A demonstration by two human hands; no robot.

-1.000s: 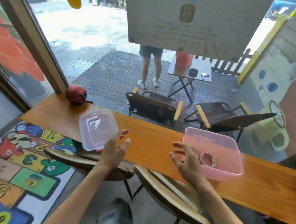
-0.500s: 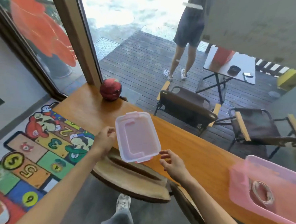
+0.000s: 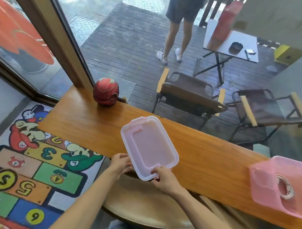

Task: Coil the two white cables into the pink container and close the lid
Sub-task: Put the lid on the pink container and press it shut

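Observation:
The translucent pink lid (image 3: 149, 146) lies on the wooden counter (image 3: 80, 119), its near end over the counter's front edge. My left hand (image 3: 120, 164) grips the lid's near-left edge. My right hand (image 3: 163, 177) pinches its near corner. The open pink container (image 3: 265, 182) stands at the far right of the counter, well apart from the lid. A coiled white cable (image 3: 285, 188) lies inside it, seen through the wall.
A red ball-shaped object (image 3: 106, 93) sits at the counter's far left by the window frame. A wooden stool seat (image 3: 143, 207) is below the counter under my arms. Beyond the glass are folding chairs (image 3: 189, 93), a small table and a standing person.
My head has turned left, so the container slid to the right edge of view. Both hands moved from near the container to the lid and took hold of its near edge.

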